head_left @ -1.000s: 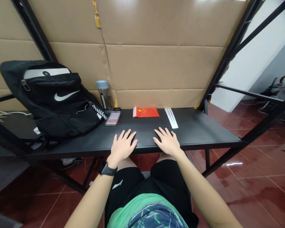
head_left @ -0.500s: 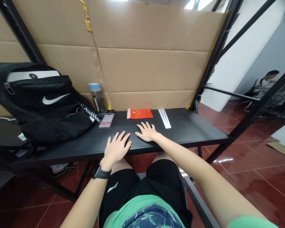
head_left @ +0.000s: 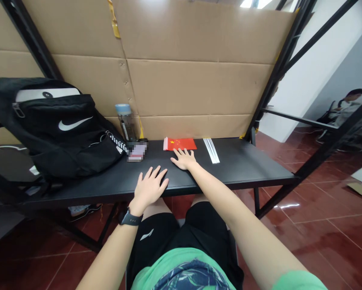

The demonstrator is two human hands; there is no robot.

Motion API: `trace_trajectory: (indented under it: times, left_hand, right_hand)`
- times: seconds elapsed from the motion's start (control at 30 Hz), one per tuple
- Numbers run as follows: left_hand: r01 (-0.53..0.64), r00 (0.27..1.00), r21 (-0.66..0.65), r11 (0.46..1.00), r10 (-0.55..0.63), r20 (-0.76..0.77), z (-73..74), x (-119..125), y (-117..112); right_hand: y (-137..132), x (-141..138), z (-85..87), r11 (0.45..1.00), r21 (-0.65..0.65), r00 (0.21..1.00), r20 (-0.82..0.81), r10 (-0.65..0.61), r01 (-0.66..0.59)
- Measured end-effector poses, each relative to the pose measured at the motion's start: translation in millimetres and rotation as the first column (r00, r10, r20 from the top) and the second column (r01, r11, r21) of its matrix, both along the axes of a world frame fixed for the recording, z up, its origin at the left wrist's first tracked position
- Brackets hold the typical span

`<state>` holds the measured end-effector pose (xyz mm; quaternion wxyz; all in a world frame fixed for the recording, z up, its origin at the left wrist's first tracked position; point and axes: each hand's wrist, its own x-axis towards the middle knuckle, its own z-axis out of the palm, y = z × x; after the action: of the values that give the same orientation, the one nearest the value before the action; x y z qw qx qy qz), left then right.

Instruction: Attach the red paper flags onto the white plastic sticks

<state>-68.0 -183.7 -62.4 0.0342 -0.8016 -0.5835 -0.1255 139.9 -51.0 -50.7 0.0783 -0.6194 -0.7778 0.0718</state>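
Red flag (head_left: 181,144) first, from my feed: small and thin-looking, lying flat on the black table (head_left: 241,171) near its far edge, long axis running left to right, yellow stars toward the left end, a pale pink strip (head_left: 165,143) along its left side. Right hand (head_left: 184,158) is open, fingers spread and flat, pointing away from the person toward the flag, fingertips (head_left: 181,151) right at the flag's lower edge; I can't tell if they touch it. Holds nothing that I can see. Left hand (head_left: 149,189) is also open and spread, palm down on the table near the front edge, holding nothing, with a black smartwatch (head_left: 130,218) on that wrist. Just right of the flag, a bundle of thin white sticks (head_left: 211,150) lies flat, long axis running away from the person with a slight tilt. Left of the flag, a clear plastic bottle (head_left: 126,123) with a pale blue cap stands upright against the corrugated cardboard wall (head_left: 193,88), and a pixelated object (head_left: 137,152) sits in front of it, can't tell what. Further left, a black Nike backpack (head_left: 52,129) leans against the cardboard. Glossy red floor tiles (head_left: 319,229) run under the table, and a person (head_left: 346,108) is well off to the right in the background.
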Motion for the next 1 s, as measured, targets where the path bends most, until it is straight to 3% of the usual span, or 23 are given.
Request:
trace_trajectory:
  times: [0.67,1.0]
  left_hand:
    - [0.014,1.000,0.001,1.000,-0.014,-0.005,-0.6,-1,0]
    - [0.011,1.000,0.001,1.000,-0.011,0.023,-1.3,-1,0]
  right_hand:
    - [-23,-7,2.9,0.973,0.229,0.999,0.034,-0.009,0.001]
    - [-33,-5,12.0,0.968,0.241,0.996,0.081,0.047,-0.065]
